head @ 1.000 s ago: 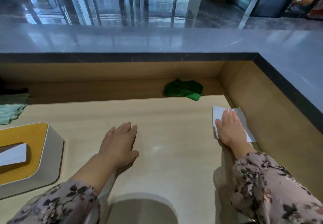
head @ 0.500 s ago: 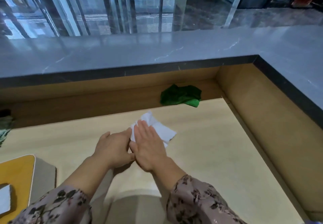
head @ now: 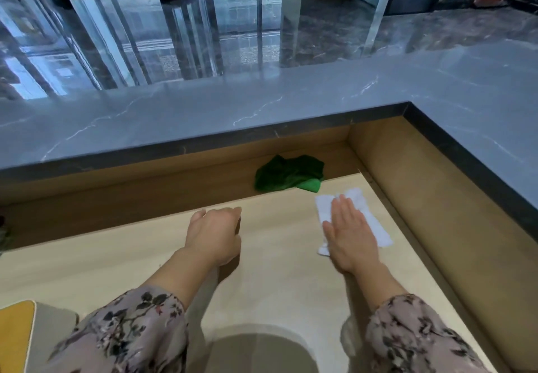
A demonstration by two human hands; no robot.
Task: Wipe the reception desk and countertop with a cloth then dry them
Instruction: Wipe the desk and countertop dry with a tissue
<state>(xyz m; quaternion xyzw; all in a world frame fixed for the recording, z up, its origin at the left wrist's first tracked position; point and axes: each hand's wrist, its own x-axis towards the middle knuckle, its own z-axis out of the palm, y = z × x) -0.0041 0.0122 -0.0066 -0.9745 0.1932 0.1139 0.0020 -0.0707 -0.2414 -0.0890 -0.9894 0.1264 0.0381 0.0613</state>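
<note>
My right hand point(head: 349, 234) lies flat, fingers straight, pressing a white tissue point(head: 371, 221) onto the pale wooden desk point(head: 276, 279) near its far right corner. My left hand point(head: 215, 234) rests on the desk to the left of it, fingers bent downward at the desk's far edge, holding nothing. A crumpled green cloth point(head: 289, 173) lies at the back of the desk, just beyond the tissue, under the raised grey marble countertop point(head: 203, 110).
The countertop wraps round the desk at the back and the right, with a dark edge point(head: 471, 168) and wooden panels beneath. A grey tissue box with a yellow top point(head: 26, 332) sits at the near left. Polished lobby floor lies beyond.
My right hand slid the white tissue from the desk's right side to the middle beside my left hand, then back toward the right corner. My left hand stayed nearly in place.
</note>
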